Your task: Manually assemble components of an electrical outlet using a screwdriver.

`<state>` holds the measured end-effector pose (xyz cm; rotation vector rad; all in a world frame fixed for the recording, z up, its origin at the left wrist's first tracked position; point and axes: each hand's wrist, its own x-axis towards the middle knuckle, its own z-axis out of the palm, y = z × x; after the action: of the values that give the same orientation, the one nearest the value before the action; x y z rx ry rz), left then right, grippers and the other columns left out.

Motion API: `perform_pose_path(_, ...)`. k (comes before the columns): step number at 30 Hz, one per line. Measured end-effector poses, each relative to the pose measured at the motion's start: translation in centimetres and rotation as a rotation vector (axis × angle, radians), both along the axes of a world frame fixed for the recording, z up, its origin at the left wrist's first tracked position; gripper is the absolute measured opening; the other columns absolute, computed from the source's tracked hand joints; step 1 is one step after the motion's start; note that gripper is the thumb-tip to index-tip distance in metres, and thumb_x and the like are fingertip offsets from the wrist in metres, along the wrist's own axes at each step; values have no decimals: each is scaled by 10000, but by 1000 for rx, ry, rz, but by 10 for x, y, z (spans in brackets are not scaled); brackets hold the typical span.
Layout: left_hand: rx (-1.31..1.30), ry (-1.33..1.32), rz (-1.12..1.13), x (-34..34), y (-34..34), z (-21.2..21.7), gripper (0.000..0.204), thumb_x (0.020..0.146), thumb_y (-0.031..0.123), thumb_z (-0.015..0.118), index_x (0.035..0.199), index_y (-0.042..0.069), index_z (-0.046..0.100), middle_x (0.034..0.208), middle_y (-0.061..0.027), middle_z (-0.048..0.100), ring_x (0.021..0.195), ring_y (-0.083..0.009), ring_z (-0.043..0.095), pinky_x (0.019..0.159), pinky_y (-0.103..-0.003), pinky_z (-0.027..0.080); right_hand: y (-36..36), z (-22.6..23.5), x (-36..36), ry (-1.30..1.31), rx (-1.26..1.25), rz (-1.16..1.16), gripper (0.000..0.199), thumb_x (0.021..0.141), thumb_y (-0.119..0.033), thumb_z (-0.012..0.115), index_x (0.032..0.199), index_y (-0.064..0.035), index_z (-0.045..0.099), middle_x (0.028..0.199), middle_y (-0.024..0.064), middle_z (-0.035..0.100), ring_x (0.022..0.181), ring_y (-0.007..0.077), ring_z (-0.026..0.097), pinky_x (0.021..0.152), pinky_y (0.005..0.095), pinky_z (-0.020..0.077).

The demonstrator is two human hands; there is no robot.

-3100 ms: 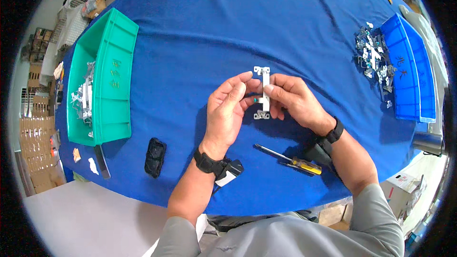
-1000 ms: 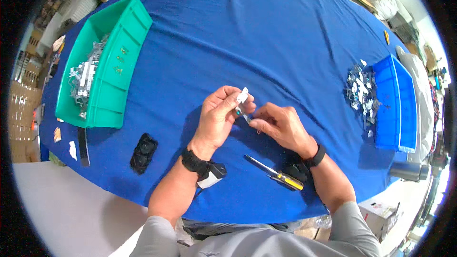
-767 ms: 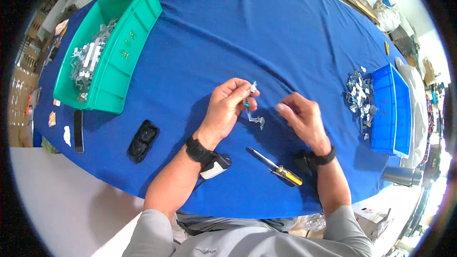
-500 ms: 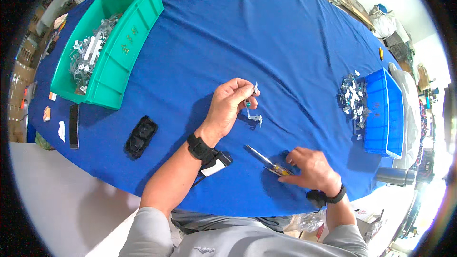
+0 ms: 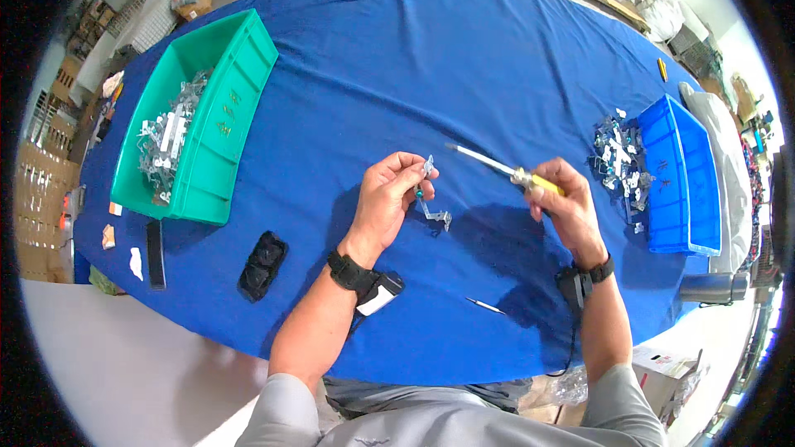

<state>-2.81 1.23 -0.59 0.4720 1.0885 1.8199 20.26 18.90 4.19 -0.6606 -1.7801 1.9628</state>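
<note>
My left hand (image 5: 391, 201) pinches a small white and metal switch part (image 5: 431, 199) upright, its lower end touching the blue table cover (image 5: 414, 74). My right hand (image 5: 563, 203) grips a screwdriver (image 5: 505, 170) by its yellow handle, raised above the table. The metal shaft points left toward the part, its tip a short way from it. Both wrists wear black bands.
A green bin (image 5: 199, 120) with metal and white parts stands at the left. A blue bin (image 5: 683, 174) with a heap of similar parts (image 5: 619, 161) beside it sits at the right. A black object (image 5: 263, 265) and a thin metal rod (image 5: 484, 306) lie near the front edge.
My right hand let go of the part, reached down to the screwdriver on the table, picked it up and raised it toward the part. My left hand kept holding the part.
</note>
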Motion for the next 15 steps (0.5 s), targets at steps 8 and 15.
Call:
perform_pose_path(8, -26, -62, 1, -4, -2, 3, 85, 942, 95, 613, 969, 19, 639, 897, -114, 690, 664, -122, 596, 619, -262, 491, 4, -33, -26, 199, -140, -100, 200, 889, -113, 697, 1034, -14, 600, 871, 58, 659, 685, 83, 581, 584, 223, 469)
perform_pose_path(15, -72, -214, 66, -4, -5, 9, 128, 948, 99, 573, 1033, 12, 612, 950, -154, 683, 723, -174, 608, 685, -316, 494, 0, -27, -22, 150, -143, -164, 204, 872, -135, 714, 995, -13, 606, 826, 47, 654, 651, 77, 581, 574, 222, 483)
